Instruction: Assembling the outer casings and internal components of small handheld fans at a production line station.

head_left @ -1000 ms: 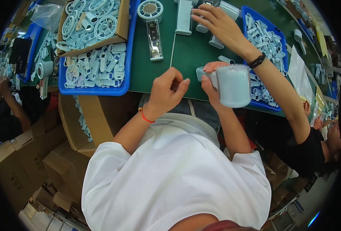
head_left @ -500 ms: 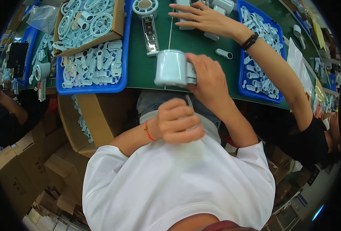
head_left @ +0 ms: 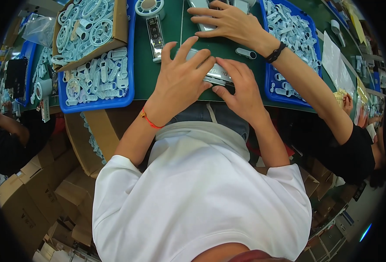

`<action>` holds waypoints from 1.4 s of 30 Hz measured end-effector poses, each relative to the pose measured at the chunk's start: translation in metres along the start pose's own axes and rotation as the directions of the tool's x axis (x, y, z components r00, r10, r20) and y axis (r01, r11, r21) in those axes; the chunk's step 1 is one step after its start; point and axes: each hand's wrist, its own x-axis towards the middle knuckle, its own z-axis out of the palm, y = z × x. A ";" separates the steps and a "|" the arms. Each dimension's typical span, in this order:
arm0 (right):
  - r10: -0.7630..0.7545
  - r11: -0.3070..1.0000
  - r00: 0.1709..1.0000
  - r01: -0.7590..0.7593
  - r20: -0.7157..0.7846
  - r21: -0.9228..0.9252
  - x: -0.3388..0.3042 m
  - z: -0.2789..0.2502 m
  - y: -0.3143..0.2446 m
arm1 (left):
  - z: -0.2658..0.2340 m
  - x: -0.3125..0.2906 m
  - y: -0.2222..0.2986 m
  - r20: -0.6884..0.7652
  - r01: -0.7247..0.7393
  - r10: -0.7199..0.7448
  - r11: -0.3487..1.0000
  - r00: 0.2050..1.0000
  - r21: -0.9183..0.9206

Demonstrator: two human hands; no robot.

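A pale blue handheld fan (head_left: 219,75) lies low over the near edge of the green table, partly covered by both of my hands. My right hand (head_left: 242,89) grips its right end between thumb and fingers. My left hand (head_left: 179,81), with a red string at the wrist, spreads its fingers over the fan's left part. Its thumb and forefinger reach the fan's edge; whether they press on it is hidden. Just beyond, another fan with a round head (head_left: 150,6) has its handle (head_left: 155,38) uncovered, showing a circuit board.
A blue tray (head_left: 131,83) of pale parts stands left, with a cardboard box (head_left: 98,51) of rings on it. Another blue tray (head_left: 269,94) is right. A co-worker's arm (head_left: 304,76) crosses it, the hand (head_left: 233,25) over pale housings. A small oval part (head_left: 245,53) lies nearby.
My left hand has risen from my chest to the fan and opened its fingers. The fan has turned and lowered in my right hand. The co-worker's hand has shifted slightly.
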 end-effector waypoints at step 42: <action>-0.208 0.961 0.933 0.139 -0.294 -0.238 -0.014 0.029 0.013 | 0.025 -0.001 -0.014 -0.221 -0.162 0.158 0.987 0.963 0.001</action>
